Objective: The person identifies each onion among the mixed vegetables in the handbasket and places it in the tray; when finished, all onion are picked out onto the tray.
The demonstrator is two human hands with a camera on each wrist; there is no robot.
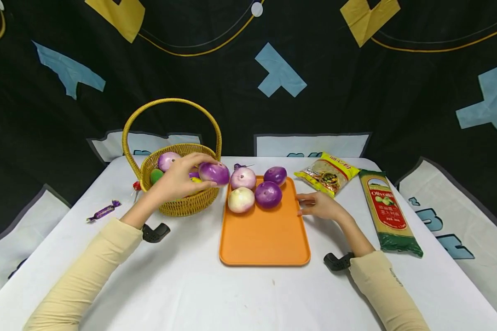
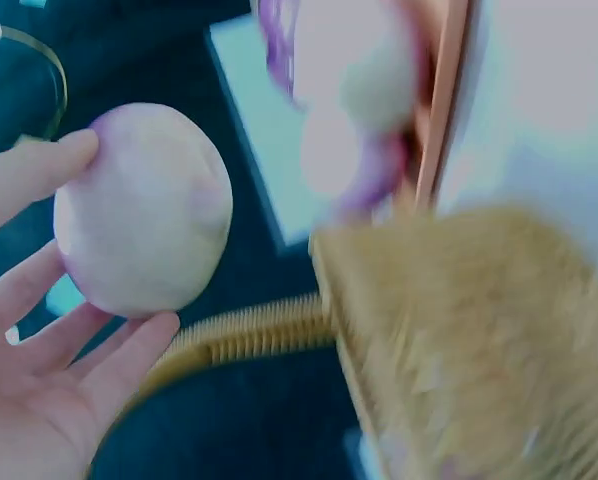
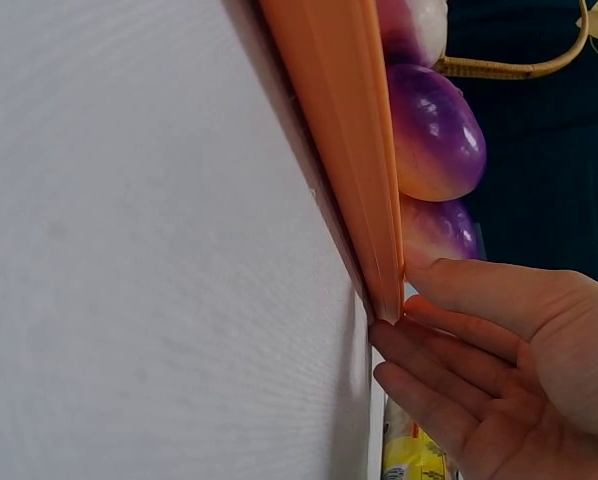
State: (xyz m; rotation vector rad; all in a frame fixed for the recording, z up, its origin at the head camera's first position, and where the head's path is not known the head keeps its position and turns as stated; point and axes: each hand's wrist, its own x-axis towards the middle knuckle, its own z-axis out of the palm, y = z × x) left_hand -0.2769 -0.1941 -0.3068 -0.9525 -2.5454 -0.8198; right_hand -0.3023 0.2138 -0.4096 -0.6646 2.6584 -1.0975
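In the head view my left hand (image 1: 181, 178) grips a purple onion (image 1: 214, 173) by its sides, over the right rim of the yellow wicker basket (image 1: 186, 209). The left wrist view shows the onion's pale underside (image 2: 149, 215) between thumb and fingers. Several more purple and whitish onions (image 1: 268, 195) sit together at the far end of the orange tray (image 1: 265, 243). At that tray's right edge is my right hand (image 1: 320, 205). Seen from the right wrist, its thumb and fingers (image 3: 439, 355) pinch the tray's rim.
Inside the basket are another onion (image 1: 168, 161) and a green item (image 1: 156, 175). A purple-wrapped candy (image 1: 104, 211) lies left of it. To the right lie a yellow food packet (image 1: 328, 174) and a green-and-gold Olivoila bag (image 1: 389, 211). A black curtain (image 1: 215, 78) hangs behind.
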